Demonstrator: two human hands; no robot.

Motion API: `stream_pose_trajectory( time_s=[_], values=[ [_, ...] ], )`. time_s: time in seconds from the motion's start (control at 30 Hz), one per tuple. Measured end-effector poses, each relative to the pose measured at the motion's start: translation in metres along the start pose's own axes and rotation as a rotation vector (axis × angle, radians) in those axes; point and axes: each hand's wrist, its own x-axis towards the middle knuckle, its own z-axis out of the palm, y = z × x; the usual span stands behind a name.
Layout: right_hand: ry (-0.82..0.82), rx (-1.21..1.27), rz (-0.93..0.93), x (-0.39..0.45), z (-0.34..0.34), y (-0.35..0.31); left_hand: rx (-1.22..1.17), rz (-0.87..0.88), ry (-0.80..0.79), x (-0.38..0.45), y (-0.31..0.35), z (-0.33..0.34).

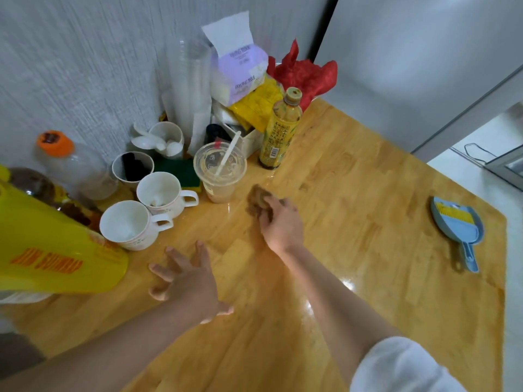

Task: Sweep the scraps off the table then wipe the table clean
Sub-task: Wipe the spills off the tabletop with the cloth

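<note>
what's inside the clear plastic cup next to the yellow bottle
Inside the clear plastic cup a white straw leans, above a pale beige drink remnant at the bottom. The cloudy wall hides how much remains.

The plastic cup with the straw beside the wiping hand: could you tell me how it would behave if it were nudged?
The plastic cup looks thin, tall and mostly empty, so it is probably light and tippy. The table gleams wet, so it may slide first.

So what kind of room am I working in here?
Probably a home kitchen or dining corner: a wooden table against the wall, crowded with mugs, a tea bottle and a tissue pack. The right hand wipes it with a cloth.
</note>
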Motion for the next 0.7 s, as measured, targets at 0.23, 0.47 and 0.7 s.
stream_pose_trajectory(
  time_s=[0.23,0.47,0.7],
  values=[
    [-0.299,0.048,-0.257,-0.024,-0.017,0.019,0.115,0.206,0.207,0.015,-0.019,-0.029],
    [-0.094,-0.038,-0.079,0.078,-0.006,-0.019,0.231,0.266,0.221,0.029,-0.025,-0.028],
    [-0.2,0.006,-0.162,0.048,0.002,-0.023,0.256,0.261,0.184,0.022,-0.021,-0.037]
  ],
)
